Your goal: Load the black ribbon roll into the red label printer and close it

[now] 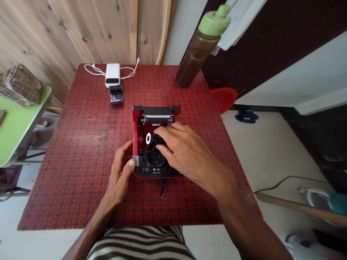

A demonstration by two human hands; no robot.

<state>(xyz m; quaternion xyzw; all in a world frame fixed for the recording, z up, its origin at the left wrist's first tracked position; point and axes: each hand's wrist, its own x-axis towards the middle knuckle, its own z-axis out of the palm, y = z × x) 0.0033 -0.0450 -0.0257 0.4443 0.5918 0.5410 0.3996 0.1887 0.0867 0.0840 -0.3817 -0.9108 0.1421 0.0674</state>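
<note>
A red and black printer sits on the table with its lid raised, its inside facing me. My left hand grips the printer's left side, the thumb on the front corner and the fingers along the outer wall. Inside the opening is a shiny black roll with a white ring at its left end. My right hand reaches in from the right, its thumb and fingers closed around the roll. The back of this hand hides the roll's right end and part of the printer.
The red patterned table bears a white power bank with cables, a crumpled black strip and a tall bottle with a green cap. A green table with a plaid bag stands left. A red stool is at right.
</note>
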